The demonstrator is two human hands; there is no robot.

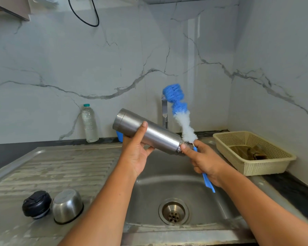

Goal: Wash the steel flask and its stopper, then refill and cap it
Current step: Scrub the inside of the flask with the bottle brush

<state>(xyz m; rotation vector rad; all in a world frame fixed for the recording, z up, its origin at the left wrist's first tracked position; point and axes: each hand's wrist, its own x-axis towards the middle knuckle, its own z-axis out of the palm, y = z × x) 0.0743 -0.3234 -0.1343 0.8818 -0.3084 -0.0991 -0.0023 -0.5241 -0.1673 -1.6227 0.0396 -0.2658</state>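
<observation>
My left hand [137, 153] grips the steel flask [160, 134] around its middle and holds it tilted over the sink, base up to the left, mouth down to the right. My right hand [205, 161] holds the blue handle of a bottle brush [180, 110]; its white and blue bristles stick up outside the flask, and the thumb touches the flask's mouth. The black stopper [36, 204] and the steel cup lid [67, 205], upside down, stand side by side on the draining board at the lower left.
Below the hands lies the steel sink [220, 206] with its drain [173, 211]. The tap [164, 112] rises behind the flask. A plastic water bottle [89, 123] stands against the marble wall. A cream basket [267, 167] with a brown cloth sits at right.
</observation>
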